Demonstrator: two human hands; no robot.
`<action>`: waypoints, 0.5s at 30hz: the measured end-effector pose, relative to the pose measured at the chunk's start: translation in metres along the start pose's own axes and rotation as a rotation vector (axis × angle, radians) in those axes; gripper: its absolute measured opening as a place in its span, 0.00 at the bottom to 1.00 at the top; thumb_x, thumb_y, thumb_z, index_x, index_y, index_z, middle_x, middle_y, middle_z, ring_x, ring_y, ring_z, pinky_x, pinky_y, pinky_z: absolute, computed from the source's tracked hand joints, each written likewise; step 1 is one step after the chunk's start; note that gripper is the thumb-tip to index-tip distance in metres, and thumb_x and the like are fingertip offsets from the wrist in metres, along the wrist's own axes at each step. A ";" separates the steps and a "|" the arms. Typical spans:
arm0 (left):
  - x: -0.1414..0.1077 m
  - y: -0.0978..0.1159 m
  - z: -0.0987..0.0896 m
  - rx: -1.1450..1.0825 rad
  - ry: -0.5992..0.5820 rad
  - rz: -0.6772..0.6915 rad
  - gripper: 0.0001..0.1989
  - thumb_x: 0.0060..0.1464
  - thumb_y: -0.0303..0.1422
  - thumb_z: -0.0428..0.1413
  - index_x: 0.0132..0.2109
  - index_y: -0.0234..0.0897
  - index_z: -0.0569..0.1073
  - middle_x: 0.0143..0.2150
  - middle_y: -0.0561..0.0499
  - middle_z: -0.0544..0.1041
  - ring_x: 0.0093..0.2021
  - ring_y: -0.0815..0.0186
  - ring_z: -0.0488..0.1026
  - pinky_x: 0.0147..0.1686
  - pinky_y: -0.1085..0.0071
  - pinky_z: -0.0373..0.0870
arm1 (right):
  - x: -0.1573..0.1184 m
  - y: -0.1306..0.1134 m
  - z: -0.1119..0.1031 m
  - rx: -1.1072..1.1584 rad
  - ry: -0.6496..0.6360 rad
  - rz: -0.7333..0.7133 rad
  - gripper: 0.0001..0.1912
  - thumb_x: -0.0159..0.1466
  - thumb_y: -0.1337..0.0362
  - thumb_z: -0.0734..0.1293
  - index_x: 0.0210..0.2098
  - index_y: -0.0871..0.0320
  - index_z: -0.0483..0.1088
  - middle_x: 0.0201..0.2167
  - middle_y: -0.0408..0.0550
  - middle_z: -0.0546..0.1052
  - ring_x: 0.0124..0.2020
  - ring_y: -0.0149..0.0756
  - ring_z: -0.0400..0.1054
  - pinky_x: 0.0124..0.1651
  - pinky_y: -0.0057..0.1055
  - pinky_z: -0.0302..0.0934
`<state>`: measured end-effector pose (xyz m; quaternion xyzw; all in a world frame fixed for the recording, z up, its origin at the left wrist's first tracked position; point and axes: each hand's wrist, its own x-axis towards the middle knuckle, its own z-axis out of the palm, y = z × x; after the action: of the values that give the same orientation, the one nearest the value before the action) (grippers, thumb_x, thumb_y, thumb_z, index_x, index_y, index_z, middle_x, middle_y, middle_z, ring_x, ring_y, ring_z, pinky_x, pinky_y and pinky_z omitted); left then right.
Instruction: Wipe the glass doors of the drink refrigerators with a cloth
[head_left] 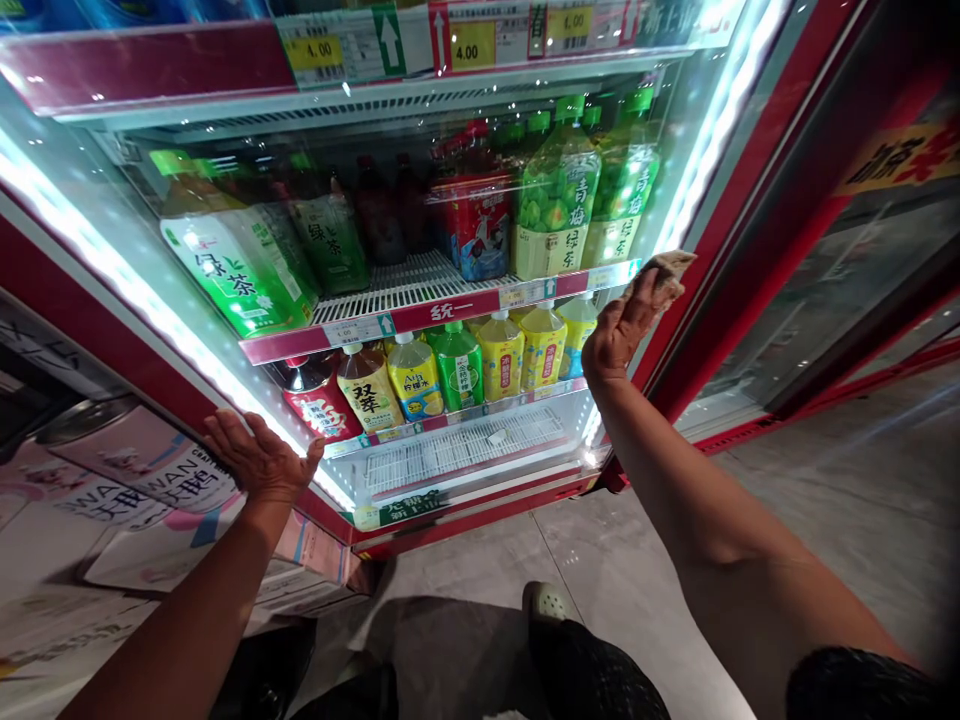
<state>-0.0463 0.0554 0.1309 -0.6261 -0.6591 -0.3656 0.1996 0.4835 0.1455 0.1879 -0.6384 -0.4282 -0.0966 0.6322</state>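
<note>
R hand [619,325] had a cloth [679,262] in its fingers, up by the R edge of the drinks fridge [480,520], approx. level w/ the mid shelf. L hand [262,458] was w/o anything, fingers loose & spread, at the L side of the front; couldn't tell if touching. Bottles [459,370] stood inside; pink packs [146,452] were nr L hand.

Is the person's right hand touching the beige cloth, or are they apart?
Touching. The head view shows it: the right hand has the beige cloth directly against its fingers, with folds sticking out past the fingertips.
</note>
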 end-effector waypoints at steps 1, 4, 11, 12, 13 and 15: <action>0.000 0.000 0.000 0.001 0.002 0.006 0.64 0.51 0.60 0.57 0.76 0.18 0.41 0.77 0.21 0.32 0.77 0.35 0.22 0.71 0.35 0.22 | -0.009 0.004 0.001 -0.020 -0.038 -0.056 0.36 0.72 0.53 0.48 0.76 0.61 0.48 0.78 0.61 0.40 0.79 0.49 0.26 0.74 0.66 0.32; -0.001 -0.002 0.000 0.017 0.012 0.015 0.64 0.50 0.61 0.58 0.76 0.21 0.42 0.77 0.23 0.34 0.78 0.36 0.23 0.73 0.38 0.23 | -0.031 0.022 -0.002 -0.076 -0.136 -0.116 0.38 0.70 0.51 0.52 0.75 0.63 0.50 0.78 0.64 0.41 0.79 0.53 0.28 0.74 0.68 0.29; -0.001 -0.006 0.003 0.041 0.033 0.027 0.63 0.51 0.64 0.56 0.77 0.26 0.42 0.79 0.28 0.34 0.77 0.30 0.28 0.71 0.31 0.27 | -0.024 0.009 0.000 -0.013 0.032 0.111 0.36 0.72 0.53 0.45 0.76 0.58 0.47 0.78 0.60 0.46 0.79 0.49 0.29 0.74 0.68 0.29; -0.001 -0.006 0.002 0.035 0.025 0.021 0.62 0.51 0.63 0.57 0.77 0.26 0.42 0.79 0.28 0.35 0.77 0.31 0.28 0.71 0.31 0.27 | -0.027 0.003 0.003 -0.014 0.021 0.076 0.36 0.72 0.53 0.46 0.76 0.58 0.47 0.78 0.60 0.45 0.79 0.49 0.28 0.74 0.67 0.31; -0.001 -0.005 0.000 0.024 0.009 0.013 0.61 0.52 0.62 0.57 0.77 0.26 0.44 0.78 0.27 0.36 0.77 0.31 0.29 0.71 0.32 0.27 | -0.032 -0.002 0.006 -0.026 -0.010 0.016 0.36 0.72 0.53 0.47 0.76 0.59 0.48 0.78 0.60 0.43 0.79 0.49 0.27 0.74 0.66 0.32; -0.003 0.000 -0.004 -0.004 -0.021 0.007 0.58 0.53 0.60 0.58 0.75 0.22 0.48 0.77 0.22 0.36 0.78 0.32 0.27 0.71 0.32 0.26 | -0.049 -0.002 0.010 -0.073 -0.109 -0.124 0.38 0.70 0.52 0.51 0.75 0.60 0.50 0.78 0.61 0.42 0.80 0.51 0.26 0.74 0.66 0.32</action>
<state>-0.0470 0.0499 0.1310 -0.6328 -0.6582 -0.3594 0.1928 0.4478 0.1336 0.1554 -0.6375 -0.4968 -0.1163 0.5772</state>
